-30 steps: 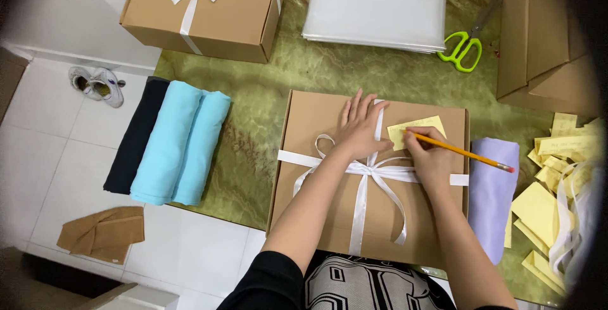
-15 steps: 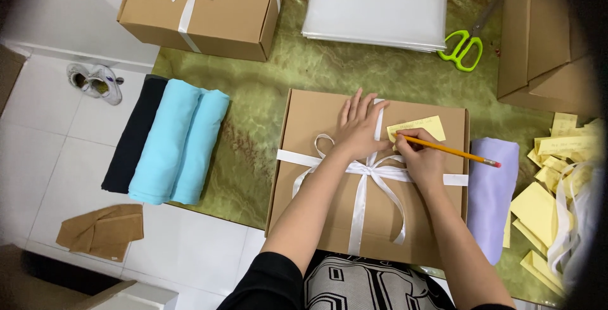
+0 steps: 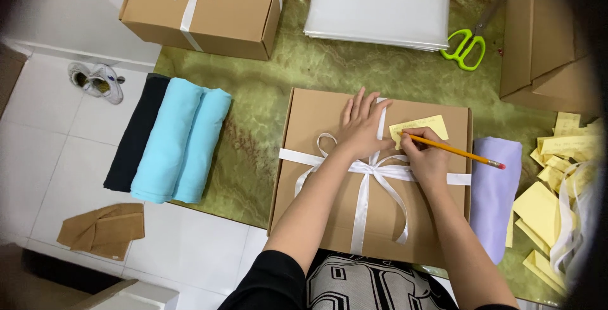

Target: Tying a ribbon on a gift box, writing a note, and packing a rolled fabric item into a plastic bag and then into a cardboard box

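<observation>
We see a brown cardboard box tied with white ribbon, lying on a green table. Our left hand rests flat on the lid, fingers spread. At its three o'clock, touching, lies one yellow note. Our right hand is closed around an orange pencil, its tip on the note. The box's near edge overhangs the table. Bare green surface opens at twelve o'clock. We count two tied boxes, one pair of green scissors, two blue cloth rolls.
</observation>
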